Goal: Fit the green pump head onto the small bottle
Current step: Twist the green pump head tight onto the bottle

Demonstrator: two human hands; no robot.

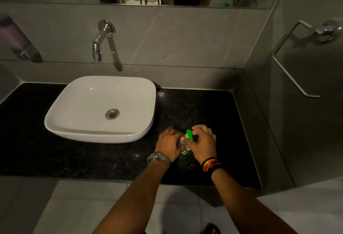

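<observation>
A small bottle (186, 152) stands on the black granite counter (74, 155), mostly hidden between both hands; only a green and white bit of its label shows. My left hand (168, 143), with a metal watch at the wrist, wraps around the bottle from the left. The green pump head (189, 135) sits on top of the bottle, its spout pointing away from me. My right hand (203, 142), with dark and coloured bands at the wrist, grips the pump head from the right. Whether the pump is fully seated is hidden.
A white basin (61, 122) sits on the counter to the left, under a chrome wall tap (101, 40). A soap dispenser (16, 38) hangs far left. A towel ring (300, 57) is on the right wall, which bounds the counter. A small metallic item (160, 93) lies behind.
</observation>
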